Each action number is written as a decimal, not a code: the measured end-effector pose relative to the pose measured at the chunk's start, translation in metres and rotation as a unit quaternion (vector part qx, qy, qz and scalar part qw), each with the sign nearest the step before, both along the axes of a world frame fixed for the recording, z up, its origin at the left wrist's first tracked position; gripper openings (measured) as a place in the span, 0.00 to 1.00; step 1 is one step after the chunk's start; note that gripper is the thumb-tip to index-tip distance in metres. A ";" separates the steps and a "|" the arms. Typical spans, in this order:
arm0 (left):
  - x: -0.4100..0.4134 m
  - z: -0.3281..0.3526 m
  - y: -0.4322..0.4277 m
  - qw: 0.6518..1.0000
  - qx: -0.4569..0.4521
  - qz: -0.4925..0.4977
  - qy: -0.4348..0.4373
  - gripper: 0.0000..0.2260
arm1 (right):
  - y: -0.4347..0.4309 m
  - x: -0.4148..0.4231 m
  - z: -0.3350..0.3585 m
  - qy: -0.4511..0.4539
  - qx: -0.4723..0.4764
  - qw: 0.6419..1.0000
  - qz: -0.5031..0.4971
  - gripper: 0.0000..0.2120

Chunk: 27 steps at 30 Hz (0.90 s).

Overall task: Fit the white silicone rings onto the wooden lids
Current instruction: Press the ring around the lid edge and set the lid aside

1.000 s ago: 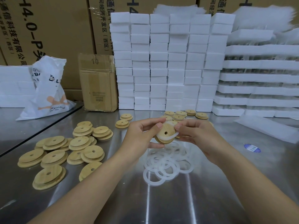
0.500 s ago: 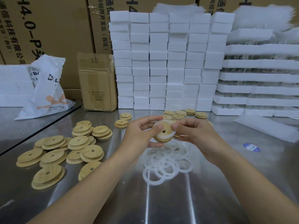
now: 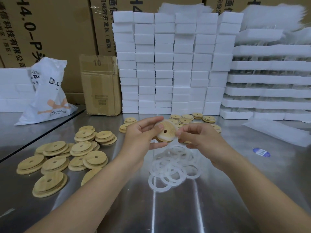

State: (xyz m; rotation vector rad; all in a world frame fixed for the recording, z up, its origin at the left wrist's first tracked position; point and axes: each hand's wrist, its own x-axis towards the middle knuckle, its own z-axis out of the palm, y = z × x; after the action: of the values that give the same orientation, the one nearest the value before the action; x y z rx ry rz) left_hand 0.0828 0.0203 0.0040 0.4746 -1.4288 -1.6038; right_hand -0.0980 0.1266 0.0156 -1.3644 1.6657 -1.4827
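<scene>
My left hand grips a round wooden lid with a centre hole, thumb across its face, held above the steel table. A white silicone ring lies around the lid's lower edge. My right hand pinches the lid's right edge at the ring. Under the hands lies a heap of loose white rings. Several bare wooden lids lie piled at the left. Another group of lids sits behind the hands.
A steel table carries everything. Stacked white foam blocks form a wall at the back, foam trays at right. A small cardboard box and a white plastic bag stand back left. A blue sticker lies right.
The ring hung loose off the lid's lower right a second ago; now it sits closer around the lid's edge. Both hands stayed in place, fingers shifting round the rim.
</scene>
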 end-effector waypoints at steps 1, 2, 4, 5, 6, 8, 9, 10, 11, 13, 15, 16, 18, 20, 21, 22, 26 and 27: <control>0.000 -0.001 0.000 1.000 0.004 0.001 0.004 0.09 | 0.000 0.001 0.000 0.009 -0.004 1.000 -0.004 0.06; -0.001 -0.002 0.000 1.000 0.006 0.002 0.008 0.09 | 0.000 0.002 0.000 0.017 -0.009 1.000 -0.009 0.06; -0.002 -0.003 0.001 1.000 0.007 0.006 0.012 0.09 | 0.000 0.003 -0.001 0.024 -0.022 0.999 -0.018 0.06; -0.003 -0.004 0.001 1.000 0.005 0.008 0.012 0.09 | 0.000 0.004 -0.001 0.023 -0.025 0.999 -0.021 0.06; -0.003 -0.004 0.001 1.000 0.005 0.009 0.012 0.09 | -0.001 0.005 -0.002 0.018 -0.025 0.999 -0.021 0.06; -0.004 -0.004 0.001 1.000 0.010 0.005 0.015 0.10 | -0.002 0.006 -0.003 0.006 -0.017 1.000 -0.018 0.06; -0.004 -0.004 0.002 1.000 0.013 0.003 0.015 0.10 | -0.002 0.007 -0.003 0.003 -0.011 1.000 -0.015 0.06; -0.004 -0.004 0.002 1.000 0.014 0.002 0.013 0.10 | -0.001 0.007 -0.002 0.001 -0.005 1.000 -0.012 0.06; -0.004 -0.005 0.002 1.000 0.014 0.003 0.010 0.10 | -0.001 0.007 -0.002 0.000 0.001 1.000 -0.009 0.07; -0.004 -0.005 0.002 1.000 0.012 0.007 0.004 0.10 | 0.000 0.008 -0.002 0.002 0.010 1.000 -0.004 0.07; -0.005 -0.006 0.003 1.000 0.015 0.008 0.008 0.10 | 0.000 0.008 -0.002 0.008 0.014 1.000 -0.003 0.07; -0.005 -0.006 0.003 1.000 0.018 0.008 0.013 0.10 | 0.000 0.009 -0.002 0.010 0.016 1.000 -0.002 0.07; -0.005 -0.005 0.003 0.999 0.024 0.012 0.021 0.10 | 0.000 0.009 -0.001 0.014 0.021 1.000 0.002 0.08; -0.005 -0.005 0.003 0.999 0.030 0.017 0.028 0.10 | 0.000 0.010 0.000 0.029 0.023 0.999 0.008 0.07; -0.005 -0.005 0.003 0.999 0.033 0.019 0.030 0.10 | 0.001 0.011 0.000 0.038 0.021 0.999 0.009 0.07; -0.005 -0.005 0.002 0.999 0.034 0.020 0.032 0.11 | 0.001 0.012 0.000 0.044 0.019 0.999 0.009 0.07; -0.005 -0.006 0.002 0.999 0.035 0.020 0.034 0.11 | 0.000 0.014 -0.002 0.042 0.007 0.999 -0.002 0.09; -0.005 -0.006 0.002 0.999 0.034 0.021 0.034 0.11 | -0.001 0.015 -0.003 0.038 0.006 0.999 -0.008 0.09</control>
State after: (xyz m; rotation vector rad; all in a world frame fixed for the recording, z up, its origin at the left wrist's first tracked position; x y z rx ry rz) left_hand 0.0775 0.0226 -0.0023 0.4803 -1.3089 -1.6236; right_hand -0.0828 0.1258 0.0121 -1.4213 1.7328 -1.4443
